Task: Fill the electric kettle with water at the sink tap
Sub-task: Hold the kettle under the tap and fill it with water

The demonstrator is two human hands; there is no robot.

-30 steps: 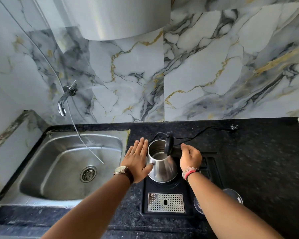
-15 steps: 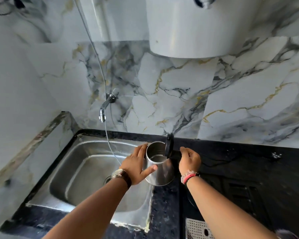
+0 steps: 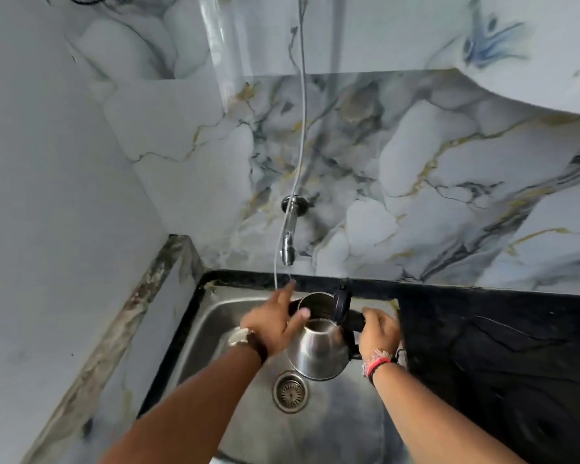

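Right hand (image 3: pixel 379 333), fingers wrapped shut around the black handle (image 3: pixel 354 321) of the stainless-steel electric kettle (image 3: pixel 317 353), is holding the kettle above the basin of the steel sink (image 3: pixel 195 333), just behind the round drain strainer (image 3: pixel 290 391). Left hand (image 3: pixel 273 326), fingers spread and extended, is lying against the kettle's left side, the thumb touching its rim and the fingertips (image 3: pixel 290 286) pointing toward the wall-mounted tap (image 3: pixel 288 236). The kettle's black lid (image 3: pixel 342 303) is standing open, hinged upright over the handle; the mouth sits below and slightly right of the spout. A thin grey hose (image 3: pixel 300 128) is hanging beside the tap. A wristwatch (image 3: pixel 240 336) and a red wrist thread (image 3: pixel 377 363) are showing. No legible brand or writing is appearing on the kettle; the frame is motion-blurred.
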